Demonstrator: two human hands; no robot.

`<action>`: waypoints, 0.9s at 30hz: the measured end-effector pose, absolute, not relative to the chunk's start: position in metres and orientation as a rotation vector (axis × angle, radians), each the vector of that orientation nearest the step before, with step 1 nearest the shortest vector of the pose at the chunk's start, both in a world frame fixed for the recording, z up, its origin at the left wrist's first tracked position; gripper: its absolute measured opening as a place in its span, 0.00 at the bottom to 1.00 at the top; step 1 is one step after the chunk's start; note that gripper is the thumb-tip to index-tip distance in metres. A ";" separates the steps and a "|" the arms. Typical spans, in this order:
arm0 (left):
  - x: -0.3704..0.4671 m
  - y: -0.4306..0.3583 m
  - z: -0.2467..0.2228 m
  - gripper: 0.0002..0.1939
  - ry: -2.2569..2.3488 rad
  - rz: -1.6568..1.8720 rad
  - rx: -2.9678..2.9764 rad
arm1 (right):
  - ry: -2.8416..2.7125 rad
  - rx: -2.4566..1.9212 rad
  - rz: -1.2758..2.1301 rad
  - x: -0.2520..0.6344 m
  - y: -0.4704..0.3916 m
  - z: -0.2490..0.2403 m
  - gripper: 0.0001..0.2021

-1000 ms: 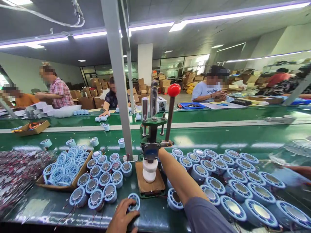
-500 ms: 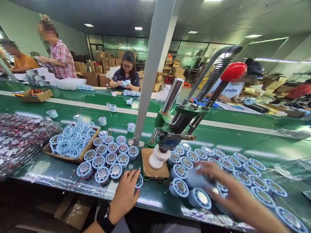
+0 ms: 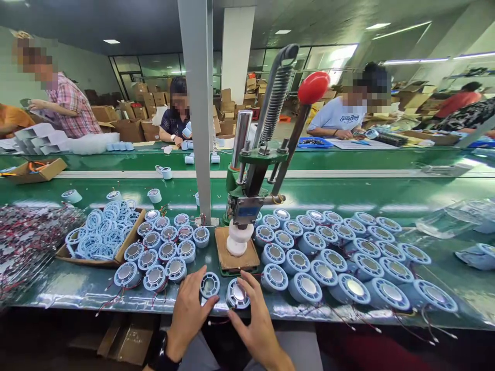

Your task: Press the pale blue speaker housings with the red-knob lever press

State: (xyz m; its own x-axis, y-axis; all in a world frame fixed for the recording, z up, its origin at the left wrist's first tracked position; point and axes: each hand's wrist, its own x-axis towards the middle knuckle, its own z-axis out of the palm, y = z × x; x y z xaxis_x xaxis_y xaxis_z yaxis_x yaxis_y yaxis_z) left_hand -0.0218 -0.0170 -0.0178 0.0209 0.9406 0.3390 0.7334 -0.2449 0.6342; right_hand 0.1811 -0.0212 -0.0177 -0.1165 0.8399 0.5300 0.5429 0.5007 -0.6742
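Blue silver-centred unit (image 3: 238, 293) is loosely framed by the widely spread right hand (image 3: 254, 320). A dark-centred blue ring (image 3: 209, 275) is bordered by the left hand (image 3: 190, 308), also spread.

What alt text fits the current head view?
Left hand and right hand frame two round blue parts on a green bench, before a hand press with a red knob. Similar parts stand either side; co-workers opposite.

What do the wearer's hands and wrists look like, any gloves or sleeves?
No gloves on either hand. The left hand has a black watch or band at the wrist, its face not readable. The right hand has nothing at the wrist. No sleeve shows on either arm.
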 end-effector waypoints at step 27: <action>0.027 -0.032 -0.020 0.28 1.649 1.084 1.724 | -2.176 -1.074 0.386 0.194 0.007 0.042 0.37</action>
State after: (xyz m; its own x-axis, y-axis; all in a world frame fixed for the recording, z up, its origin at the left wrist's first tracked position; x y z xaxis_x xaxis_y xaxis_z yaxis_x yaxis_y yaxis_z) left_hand 0.0267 -0.0320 -0.0203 -0.0592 0.9790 0.1950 0.5674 -0.1277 0.8135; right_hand 0.1944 0.0074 0.0416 -0.4356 0.7863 0.4381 0.5875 0.6171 -0.5235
